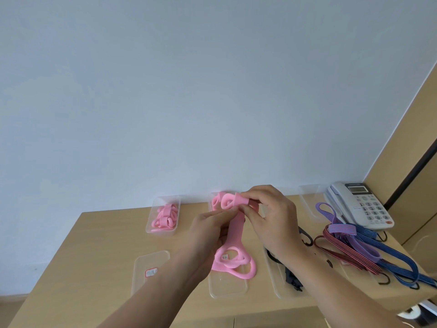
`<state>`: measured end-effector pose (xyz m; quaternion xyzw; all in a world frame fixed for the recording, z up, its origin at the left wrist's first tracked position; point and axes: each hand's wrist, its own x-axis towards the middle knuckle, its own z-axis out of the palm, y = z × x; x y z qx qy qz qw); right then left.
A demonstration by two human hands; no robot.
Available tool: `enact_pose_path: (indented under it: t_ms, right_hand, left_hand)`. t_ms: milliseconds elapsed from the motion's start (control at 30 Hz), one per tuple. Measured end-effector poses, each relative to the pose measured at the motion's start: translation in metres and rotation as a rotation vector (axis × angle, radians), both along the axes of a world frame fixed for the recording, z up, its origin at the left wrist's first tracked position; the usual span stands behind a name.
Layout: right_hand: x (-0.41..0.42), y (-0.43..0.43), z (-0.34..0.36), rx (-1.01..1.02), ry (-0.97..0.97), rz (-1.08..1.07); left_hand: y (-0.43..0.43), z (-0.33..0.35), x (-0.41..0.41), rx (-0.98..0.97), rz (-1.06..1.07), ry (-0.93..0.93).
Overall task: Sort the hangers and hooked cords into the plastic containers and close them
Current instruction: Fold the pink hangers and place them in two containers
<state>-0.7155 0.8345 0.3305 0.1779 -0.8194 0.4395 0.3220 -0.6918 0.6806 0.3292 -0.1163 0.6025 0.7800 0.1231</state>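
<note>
Left hand [210, 230] and right hand [272, 221] pinch a pink hanger [236, 230] in curled fingers above the tabletop [106, 237]; one container [160, 231] holds hangers; the hooked cords [378, 252] lie unsorted; the lid [151, 259] is still off.

A pink flexible plastic hanger strap [236, 229] is held upright above the table [106, 245], its looped lower end hanging over a clear flat plastic lid [227, 288]. At the far left, an open clear rectangular plastic container [160, 232] holds a heap of similar pink hangers [164, 215]. Striped elastic cords with black hooks [369, 252], blue, red and purple, lie tangled at the right.
</note>
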Motion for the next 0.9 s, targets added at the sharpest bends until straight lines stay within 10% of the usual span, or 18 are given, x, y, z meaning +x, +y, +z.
enact_pose_path:
  t_ms: [467,900]
  right_hand:
    - [0.001,0.001,-0.002,0.073,0.104,0.107]
    - [-0.006,0.008,0.010,0.138,-0.496,0.306]
  left_hand:
    - [-0.006,-0.007,-0.004,0.009,-0.055,0.086]
    - [-0.017,-0.006,-0.008,-0.154,-0.167,0.185]
